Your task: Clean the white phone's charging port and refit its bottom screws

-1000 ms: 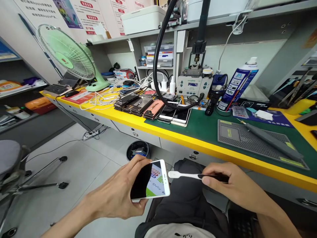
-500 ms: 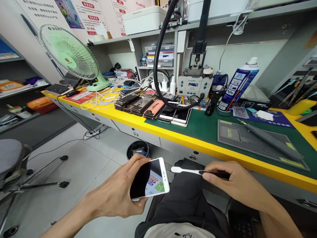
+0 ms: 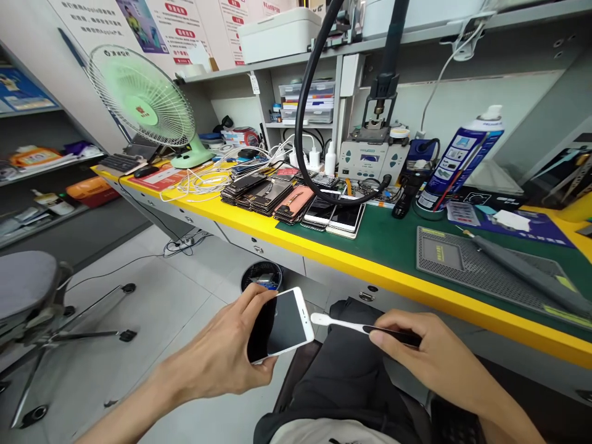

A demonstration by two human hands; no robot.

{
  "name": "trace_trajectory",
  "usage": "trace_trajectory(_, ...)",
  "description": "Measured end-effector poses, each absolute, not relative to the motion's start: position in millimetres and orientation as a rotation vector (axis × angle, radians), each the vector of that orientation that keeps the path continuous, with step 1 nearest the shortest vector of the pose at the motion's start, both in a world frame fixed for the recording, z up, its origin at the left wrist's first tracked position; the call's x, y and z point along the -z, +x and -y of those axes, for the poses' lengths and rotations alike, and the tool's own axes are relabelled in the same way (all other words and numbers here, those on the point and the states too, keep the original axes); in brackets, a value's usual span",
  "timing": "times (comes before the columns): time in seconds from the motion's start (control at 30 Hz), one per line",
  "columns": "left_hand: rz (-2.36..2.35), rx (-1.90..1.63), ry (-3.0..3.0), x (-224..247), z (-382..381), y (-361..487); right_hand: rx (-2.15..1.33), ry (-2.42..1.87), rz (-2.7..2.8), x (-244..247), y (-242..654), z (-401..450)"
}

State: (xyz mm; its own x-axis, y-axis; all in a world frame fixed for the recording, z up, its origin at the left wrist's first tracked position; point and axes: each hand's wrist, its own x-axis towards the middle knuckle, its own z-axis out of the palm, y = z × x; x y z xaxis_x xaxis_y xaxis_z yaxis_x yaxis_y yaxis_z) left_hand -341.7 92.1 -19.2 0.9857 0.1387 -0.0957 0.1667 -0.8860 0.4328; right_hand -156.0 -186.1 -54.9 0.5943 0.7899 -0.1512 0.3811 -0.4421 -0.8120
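Observation:
A white-framed smartphone (image 3: 282,327) with a dark, reflective screen is gripped along its long edges by my left hand (image 3: 226,351), its screen tilted up toward me. My right hand (image 3: 411,345) pinches the dark handle of a black-and-white toothbrush (image 3: 345,323). The brush's white head lies at the phone's short top end; whether it touches cannot be told. Both hands are above my lap, in front of the workbench (image 3: 333,253). The bristles are hidden, as the back of the head faces up.
Stacked phones and screens (image 3: 263,196) lie on the bench beside white cables (image 3: 194,182). A spray can (image 3: 460,160), a soldering mat (image 3: 490,265) and a control unit (image 3: 370,158) stand further right. A green fan (image 3: 143,105) is at left; a bin (image 3: 262,275) sits below.
The toothbrush has moved left, up to the phone's end. The phone has tilted slightly, and the bright reflection on its screen has gone. The view has shifted a little.

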Motion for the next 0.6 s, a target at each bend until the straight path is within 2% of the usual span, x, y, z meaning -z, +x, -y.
trace_trajectory(0.33,-0.567,-0.044,2.666,24.9,-80.9,-341.0,-0.718,-1.921,0.793,101.8,-231.4,153.5)
trace_trajectory(0.6,-0.666,-0.148,2.655,39.0,-76.5,-345.7,-0.482,-1.933,0.796,112.1,-224.2,148.9)
